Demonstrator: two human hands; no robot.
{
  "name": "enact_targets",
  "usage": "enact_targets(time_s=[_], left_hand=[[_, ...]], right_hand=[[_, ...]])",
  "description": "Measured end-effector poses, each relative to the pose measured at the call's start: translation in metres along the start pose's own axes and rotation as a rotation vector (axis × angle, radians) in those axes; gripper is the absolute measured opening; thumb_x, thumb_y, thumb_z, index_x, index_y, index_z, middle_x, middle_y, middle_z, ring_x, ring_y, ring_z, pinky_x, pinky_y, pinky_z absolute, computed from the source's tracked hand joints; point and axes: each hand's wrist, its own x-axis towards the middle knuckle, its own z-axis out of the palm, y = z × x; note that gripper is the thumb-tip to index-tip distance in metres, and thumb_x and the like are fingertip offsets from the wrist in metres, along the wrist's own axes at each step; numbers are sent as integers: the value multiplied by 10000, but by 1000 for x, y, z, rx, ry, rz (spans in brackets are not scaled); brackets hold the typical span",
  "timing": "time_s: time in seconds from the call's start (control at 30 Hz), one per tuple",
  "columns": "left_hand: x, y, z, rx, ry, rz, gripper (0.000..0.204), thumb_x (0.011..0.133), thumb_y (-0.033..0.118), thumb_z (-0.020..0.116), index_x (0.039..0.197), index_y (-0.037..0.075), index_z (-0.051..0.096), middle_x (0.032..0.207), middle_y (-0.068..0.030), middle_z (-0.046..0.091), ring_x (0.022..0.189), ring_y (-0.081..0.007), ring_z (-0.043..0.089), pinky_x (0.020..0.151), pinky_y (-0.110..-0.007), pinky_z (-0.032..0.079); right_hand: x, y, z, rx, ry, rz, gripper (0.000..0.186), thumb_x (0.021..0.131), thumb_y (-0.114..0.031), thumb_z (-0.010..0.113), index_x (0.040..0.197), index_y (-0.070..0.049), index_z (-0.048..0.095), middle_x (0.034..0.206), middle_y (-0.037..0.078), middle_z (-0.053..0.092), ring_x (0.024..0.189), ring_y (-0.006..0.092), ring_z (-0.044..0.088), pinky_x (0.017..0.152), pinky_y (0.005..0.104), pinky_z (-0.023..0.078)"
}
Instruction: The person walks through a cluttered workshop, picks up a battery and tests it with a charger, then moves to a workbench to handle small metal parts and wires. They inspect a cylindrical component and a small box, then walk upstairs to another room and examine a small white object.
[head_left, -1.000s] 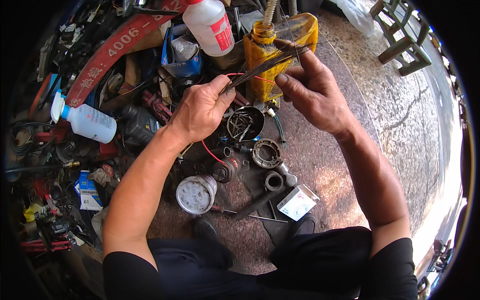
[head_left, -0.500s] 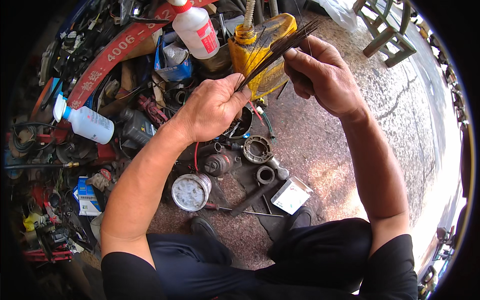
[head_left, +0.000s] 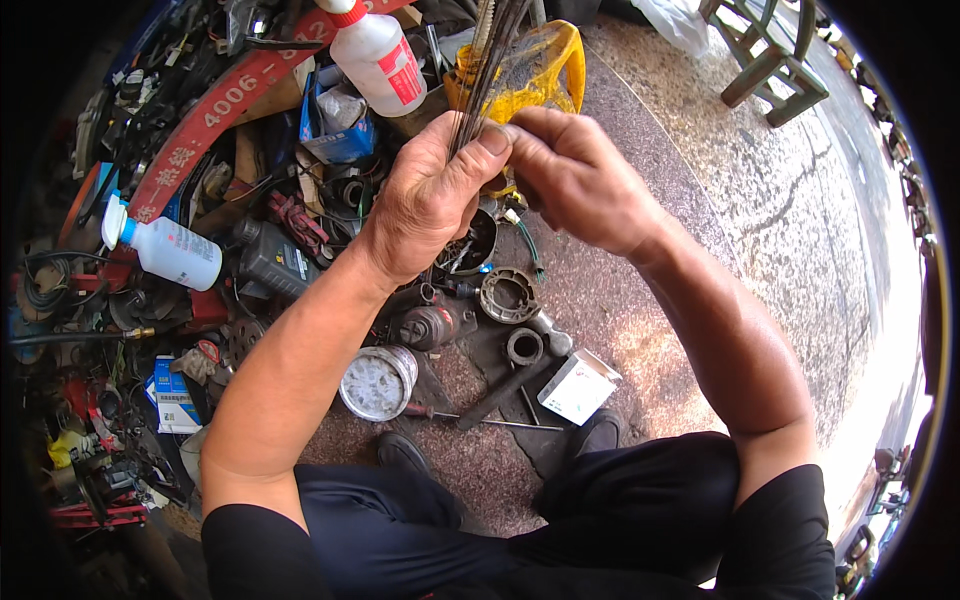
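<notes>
Dark strand bundle (head_left: 489, 70) turned from slant to near-upright, seen across left side of yellow jug (head_left: 545, 85); pinched in grip of left hand (head_left: 425, 205). Right hand (head_left: 588, 185) brought beside left thumb, nearside of jug; contents of its grip indiscernible.

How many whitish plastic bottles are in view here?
2. The blue-collared bottle is at far left; the red-collared bottle is near the top, beyond the left hand. Others may be hidden among the clutter.
</notes>
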Motion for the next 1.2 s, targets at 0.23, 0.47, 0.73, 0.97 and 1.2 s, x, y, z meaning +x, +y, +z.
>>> enact_targets(time_s=[0.23,0.47,0.73,0.97,1.2], left_hand=[[5,-17,4,58,219,115,161,954,172,564,893,37,628,835,18,614,765,-51,544,705,-236,478],[-7,-13,-37,95,360,-32,127,956,150,474,893,77,555,739,-39,591,531,-33,426,426,-176,308],[-31,-4,-79,-189,567,-115,186,964,222,504,838,87,527,614,36,432,529,-64,422,455,-219,363],[-48,1,-86,-343,621,-159,227,993,263,484,824,112,473,611,28,415,551,-102,449,465,-271,375],[-47,11,-85,-411,483,-106,278,1004,283,468,769,138,442,598,36,371,463,-70,333,397,-226,265]], right_hand=[[-2,16,13,-406,-142,-231,279,849,-205,651,1027,-5,571,863,235,672,858,417,656,739,459,534],[15,121,-19,-775,-128,176,176,832,-168,566,898,-26,645,803,200,670,775,356,673,711,439,526],[4,235,4,-1004,-284,449,321,833,-221,592,1116,-75,635,1106,217,612,1039,378,614,883,442,509],[15,259,16,-1103,-357,378,238,856,-146,509,1037,-46,626,1092,263,583,1013,420,611,833,481,520],[10,249,11,-1122,-367,373,230,807,-147,537,970,-13,627,1001,271,632,964,427,624,826,495,513]])
